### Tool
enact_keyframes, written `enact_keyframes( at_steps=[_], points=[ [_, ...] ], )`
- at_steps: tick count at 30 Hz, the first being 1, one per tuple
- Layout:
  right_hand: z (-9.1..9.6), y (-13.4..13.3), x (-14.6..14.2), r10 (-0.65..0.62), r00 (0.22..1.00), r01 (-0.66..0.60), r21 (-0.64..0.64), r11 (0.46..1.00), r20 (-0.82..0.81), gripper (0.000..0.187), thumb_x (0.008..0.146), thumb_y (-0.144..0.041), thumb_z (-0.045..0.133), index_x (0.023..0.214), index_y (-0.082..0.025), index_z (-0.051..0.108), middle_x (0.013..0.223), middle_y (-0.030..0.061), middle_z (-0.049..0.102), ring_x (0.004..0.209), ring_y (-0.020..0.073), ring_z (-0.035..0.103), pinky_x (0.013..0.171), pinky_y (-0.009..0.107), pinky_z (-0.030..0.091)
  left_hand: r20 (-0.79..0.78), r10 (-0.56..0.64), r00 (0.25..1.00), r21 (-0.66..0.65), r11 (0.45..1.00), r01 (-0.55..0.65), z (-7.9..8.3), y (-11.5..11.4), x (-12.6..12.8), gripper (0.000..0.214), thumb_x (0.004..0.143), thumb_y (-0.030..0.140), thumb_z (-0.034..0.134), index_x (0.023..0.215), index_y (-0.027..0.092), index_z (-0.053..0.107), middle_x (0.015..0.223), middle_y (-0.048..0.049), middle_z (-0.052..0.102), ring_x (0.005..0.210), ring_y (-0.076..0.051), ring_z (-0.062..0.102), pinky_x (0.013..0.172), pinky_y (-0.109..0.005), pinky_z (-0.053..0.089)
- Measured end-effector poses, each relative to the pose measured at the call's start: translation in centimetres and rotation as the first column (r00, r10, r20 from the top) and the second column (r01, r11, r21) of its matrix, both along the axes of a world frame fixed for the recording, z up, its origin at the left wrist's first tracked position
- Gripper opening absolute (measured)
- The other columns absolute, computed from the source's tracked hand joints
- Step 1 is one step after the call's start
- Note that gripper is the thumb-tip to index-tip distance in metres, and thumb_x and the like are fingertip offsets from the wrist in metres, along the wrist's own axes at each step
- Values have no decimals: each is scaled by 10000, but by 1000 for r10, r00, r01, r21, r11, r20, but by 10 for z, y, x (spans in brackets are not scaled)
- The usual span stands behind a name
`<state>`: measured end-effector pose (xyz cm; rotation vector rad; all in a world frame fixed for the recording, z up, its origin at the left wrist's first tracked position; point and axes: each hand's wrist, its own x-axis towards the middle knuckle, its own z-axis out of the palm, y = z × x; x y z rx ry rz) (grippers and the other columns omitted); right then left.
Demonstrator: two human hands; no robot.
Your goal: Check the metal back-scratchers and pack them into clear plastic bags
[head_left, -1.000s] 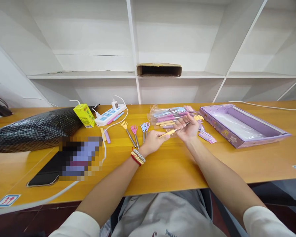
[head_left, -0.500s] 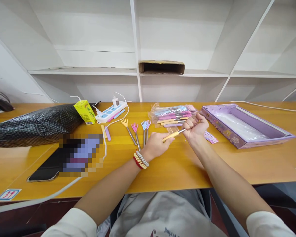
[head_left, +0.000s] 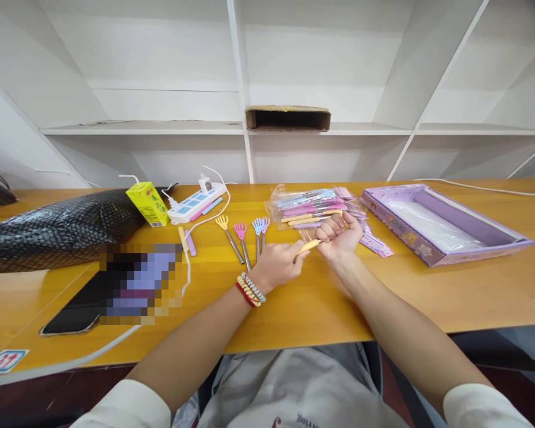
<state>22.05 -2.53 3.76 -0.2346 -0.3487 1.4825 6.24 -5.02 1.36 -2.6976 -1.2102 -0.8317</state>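
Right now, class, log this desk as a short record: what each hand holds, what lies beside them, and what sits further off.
Left hand: fingers pinch the handle end of the yellow-handled scratcher
Right hand: palm up, closed around its other end
Beside the hands: four loose scratchers in a row on the table
Behind the hands: pile of packets
Far right: open purple box
Far left: juice carton, power strip

Left hand (head_left: 279, 264) & right hand (head_left: 341, 235) closer together than 1 s ago. Metal rod of yellow scratcher (head_left: 308, 245) no longer shows btwn them, only its handle.
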Motion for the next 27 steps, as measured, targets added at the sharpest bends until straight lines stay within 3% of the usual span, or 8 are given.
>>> enact_keyframes(
  at_steps=[3, 6, 12, 16, 20, 27],
  points=[
    [-2, 3, 6, 56, 998, -58, 88, 994, 26, 330, 702, -342, 504, 517, -196, 273, 410, -75, 228, 340, 61, 252, 327, 186, 277, 139, -58, 989, -137, 988, 77, 3, 5, -3, 316, 882, 367, 377, 915, 184, 633, 625, -9, 614, 557, -114, 529, 557, -229, 350],
    [0, 7, 17, 42, 999, -41, 160, 986, -4, 306, 685, -401, 553, 559, -191, 371, 429, -69, 298, 368, 60, 319, 356, 182, 324, 262, -87, 961, -282, 946, 162, 6, 5, 0, 350, 877, 386, 385, 794, 168, 645, 560, 25, 534, 511, -82, 432, 536, -213, 321],
    [8, 1, 24, 38, 999, -42, 219, 975, 21, 365, 713, -471, 536, 550, -198, 358, 387, -97, 261, 299, 37, 178, 281, 171, 190, 412, -64, 909, -421, 871, 252, 11, -3, 7, 418, 857, 441, 395, 692, 130, 619, 552, 39, 442, 528, -73, 350, 502, -208, 275],
    [12, -4, 18, -41, 996, 30, 134, 990, 77, 380, 701, -332, 538, 504, -198, 242, 357, -100, 203, 286, 34, 156, 273, 168, 165, 331, -82, 940, -337, 920, 199, 11, -4, 6, 377, 875, 401, 381, 780, 145, 641, 566, 23, 504, 515, -80, 389, 529, -211, 316],
    [14, -6, 13, -106, 990, 103, 37, 994, 97, 365, 636, -169, 516, 507, -190, 176, 360, -93, 183, 282, 33, 165, 263, 166, 154, 166, -66, 984, -140, 986, 90, 5, -5, 5, 350, 887, 366, 359, 999, 162, 621, 632, -29, 606, 549, -113, 508, 557, -225, 363],
    [16, -6, 9, -119, 990, 123, -60, 991, 75, 356, 605, -111, 461, 519, -187, 123, 374, -83, 166, 287, 30, 153, 250, 159, 152, -91, 47, 995, 88, 995, -39, 3, -10, 9, 382, 905, 341, 303, 1133, 177, 561, 656, -64, 640, 587, -156, 593, 519, -246, 374]
  ],
)
